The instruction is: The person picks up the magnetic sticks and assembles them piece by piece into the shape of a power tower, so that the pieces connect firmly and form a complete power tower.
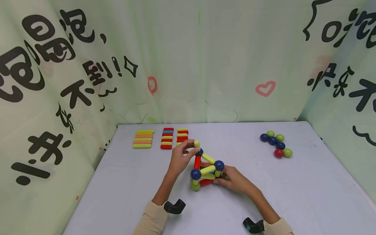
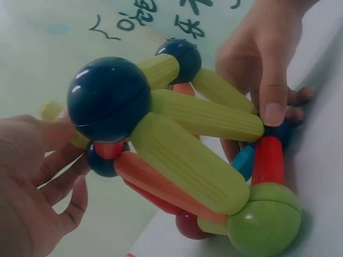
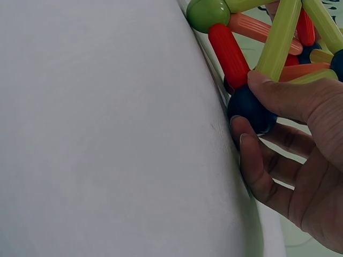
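A structure of coloured rods and balls [image 1: 208,169] stands at mid-table. At its upper left, my left hand [image 1: 180,157] pinches a yellow-green rod [image 1: 196,144] that rises from a dark blue ball [image 1: 199,152]. My right hand [image 1: 237,179] is low on the structure's right side. In the right wrist view its thumb and fingers grip a dark blue ball [image 3: 251,110] at the base, joined to a red rod [image 3: 229,56]. A green ball [image 2: 264,219] forms a lower corner, and a larger-looking blue ball [image 2: 109,99] sits above it.
Stacked yellow and orange rods [image 1: 143,139] lie at the back left of the white table [image 1: 117,202]. Beside them are two columns of shorter red, yellow and blue rods [image 1: 166,138]. Blue, green and red balls [image 1: 272,141] cluster at the back right. Printed curtains surround the table.
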Demonstrator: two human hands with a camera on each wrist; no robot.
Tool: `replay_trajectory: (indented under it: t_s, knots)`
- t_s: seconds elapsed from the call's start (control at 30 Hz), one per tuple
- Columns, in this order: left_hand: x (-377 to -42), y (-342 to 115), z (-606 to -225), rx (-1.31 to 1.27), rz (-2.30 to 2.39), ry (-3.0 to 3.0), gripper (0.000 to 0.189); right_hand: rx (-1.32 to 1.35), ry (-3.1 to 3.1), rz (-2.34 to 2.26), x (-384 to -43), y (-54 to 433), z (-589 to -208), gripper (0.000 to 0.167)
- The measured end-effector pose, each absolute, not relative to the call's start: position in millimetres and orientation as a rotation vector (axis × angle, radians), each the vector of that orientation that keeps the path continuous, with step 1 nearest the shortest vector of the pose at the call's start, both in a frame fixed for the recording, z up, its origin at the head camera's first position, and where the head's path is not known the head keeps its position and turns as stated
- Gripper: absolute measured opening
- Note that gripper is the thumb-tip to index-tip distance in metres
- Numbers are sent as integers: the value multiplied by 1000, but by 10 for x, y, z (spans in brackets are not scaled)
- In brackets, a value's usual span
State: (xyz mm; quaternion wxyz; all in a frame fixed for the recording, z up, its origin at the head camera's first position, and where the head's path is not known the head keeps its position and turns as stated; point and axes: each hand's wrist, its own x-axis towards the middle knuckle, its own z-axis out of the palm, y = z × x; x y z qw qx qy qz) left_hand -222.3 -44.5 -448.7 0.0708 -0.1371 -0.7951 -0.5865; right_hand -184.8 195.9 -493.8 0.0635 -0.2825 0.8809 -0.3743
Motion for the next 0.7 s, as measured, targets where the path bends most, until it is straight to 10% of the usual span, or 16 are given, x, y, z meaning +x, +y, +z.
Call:
replay_trajectory:
  t_s: [0.7]
  knots:
    - [-2491,-712,-4643,-155,-1335,-2726,24,-644,2807,-1102,-1814,1830,-4956,43]
